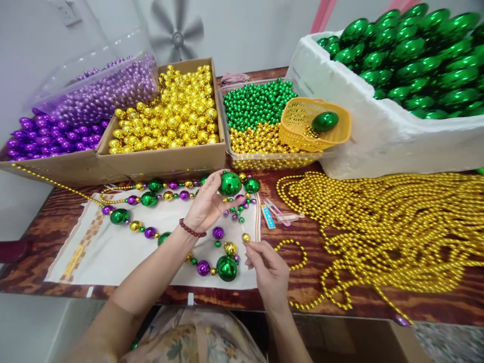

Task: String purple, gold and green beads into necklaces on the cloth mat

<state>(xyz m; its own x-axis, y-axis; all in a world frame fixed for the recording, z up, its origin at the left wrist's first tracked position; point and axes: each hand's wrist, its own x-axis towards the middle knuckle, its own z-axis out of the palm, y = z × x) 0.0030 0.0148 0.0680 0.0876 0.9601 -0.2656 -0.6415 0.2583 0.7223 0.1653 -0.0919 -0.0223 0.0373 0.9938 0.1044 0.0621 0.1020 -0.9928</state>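
Observation:
Raised over the white cloth (109,252), my left hand (207,206) grips a large shiny green bead (230,184) by its fingers. A thin thread or needle, too fine to tell which, runs down from near that bead to a small gold bead (246,237). My right hand (270,275) is closed in a pinch just below the gold bead, at the cloth's right edge. Around my hands lies a strung garland of purple, gold and green beads, with a large green bead (227,268) near my right hand. My left forearm hides part of the garland.
Behind the cloth stand a box of gold balls (170,116), purple beads (53,136) and a clear tub (276,161) of green and gold beads. A yellow basket (340,138) rests on the tub. Right are gold bead strands (397,222) and a foam box (378,146).

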